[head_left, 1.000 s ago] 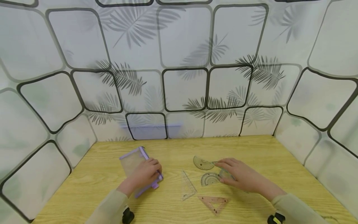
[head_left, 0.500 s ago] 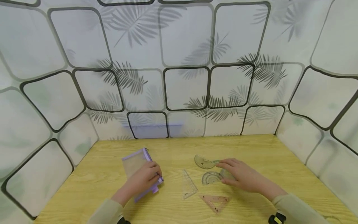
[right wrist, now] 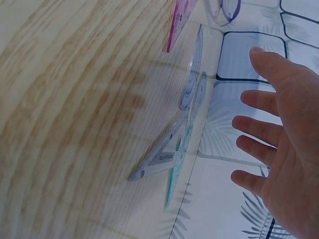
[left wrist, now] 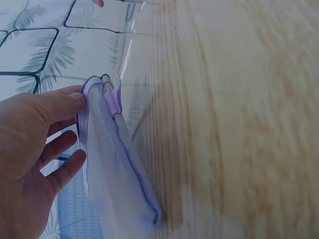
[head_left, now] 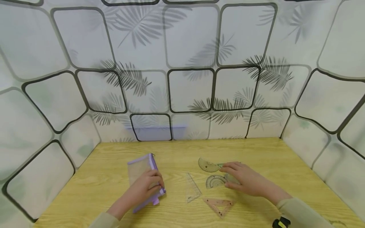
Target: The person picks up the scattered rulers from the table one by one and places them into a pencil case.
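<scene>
A mesh zip pouch (head_left: 138, 169) with purple edging lies at the left of the table. My left hand (head_left: 146, 183) grips its zipped edge; in the left wrist view the thumb presses one side of the pouch (left wrist: 112, 159). My right hand (head_left: 246, 179) hovers, fingers spread, over a clear set square (right wrist: 157, 162) and a green-edged piece (right wrist: 172, 184), both largely hidden from the head view. Two clear protractors, one farther back (head_left: 207, 165) and one nearer (head_left: 215, 181), lie left of its fingertips. Between the hands are a clear set square (head_left: 192, 189) and a pink set square (head_left: 219, 205).
The wood-grain table (head_left: 171, 215) is bounded by a patterned cloth (head_left: 189, 91) at the back and both sides. A bluish-purple rectangle (head_left: 156, 133) shows low on the back cloth.
My left hand has drawn the pouch slightly toward me, and the pouch has turned a little more upright in the head view. My right hand has barely moved.
</scene>
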A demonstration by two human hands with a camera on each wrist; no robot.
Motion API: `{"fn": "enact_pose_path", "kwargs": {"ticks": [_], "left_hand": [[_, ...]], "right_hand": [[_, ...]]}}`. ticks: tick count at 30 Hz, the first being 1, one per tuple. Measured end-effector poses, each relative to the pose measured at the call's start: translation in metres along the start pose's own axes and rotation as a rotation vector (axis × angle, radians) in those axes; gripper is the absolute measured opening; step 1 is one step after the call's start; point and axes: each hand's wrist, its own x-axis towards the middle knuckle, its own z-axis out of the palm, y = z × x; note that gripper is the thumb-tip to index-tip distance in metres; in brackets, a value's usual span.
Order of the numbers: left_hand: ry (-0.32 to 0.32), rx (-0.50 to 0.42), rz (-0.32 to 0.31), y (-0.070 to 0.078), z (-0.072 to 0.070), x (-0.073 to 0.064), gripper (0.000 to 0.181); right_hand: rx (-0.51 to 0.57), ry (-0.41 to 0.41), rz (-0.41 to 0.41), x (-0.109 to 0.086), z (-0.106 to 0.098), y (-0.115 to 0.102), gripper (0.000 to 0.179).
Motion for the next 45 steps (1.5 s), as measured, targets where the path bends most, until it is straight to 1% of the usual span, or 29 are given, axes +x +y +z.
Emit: {"fn": "enact_pose_path", "kwargs": {"ticks": [2,4,8,11,17,23,28,31,36,41,45], "left_hand": [[0.003,0.005,-0.004,0.002,-0.001,-0.001,0.014],[0.002,0.001,-0.020,0.003,-0.002,-0.002,0.014],[-0.010,-0.062,-0.079,0.007,-0.005,-0.006,0.018],[-0.010,-0.118,-0.095,0.009,-0.006,-0.009,0.021],[0.032,-0.192,-0.053,0.010,-0.006,-0.012,0.020],[0.046,-0.231,-0.078,0.013,-0.007,-0.016,0.020],[0.071,-0.228,-0.060,0.014,-0.008,-0.021,0.023],[0.069,-0.239,-0.062,0.015,-0.009,-0.024,0.022],[0.074,-0.256,-0.055,0.015,-0.012,-0.028,0.021],[0.098,-0.266,-0.019,0.017,-0.015,-0.033,0.022],[0.089,-0.300,-0.037,0.018,-0.018,-0.036,0.021]], "right_hand": [[0.000,-0.007,0.006,0.000,0.000,0.000,0.052],[-0.003,-0.015,0.010,0.000,0.000,0.000,0.053],[-0.003,-0.026,0.005,0.001,0.000,0.000,0.054],[0.002,-0.031,0.002,0.001,0.001,0.000,0.054],[0.008,-0.035,0.001,0.002,0.001,-0.003,0.056],[0.008,-0.035,0.006,0.002,0.002,-0.005,0.055],[-0.009,0.019,-0.007,0.005,0.000,-0.006,0.051],[-0.013,0.047,-0.018,0.007,-0.002,-0.005,0.050],[0.004,0.031,0.004,0.010,-0.004,-0.001,0.052],[0.017,0.010,0.025,0.012,-0.003,0.001,0.053],[0.022,0.006,0.033,0.014,-0.001,0.003,0.053]]}}
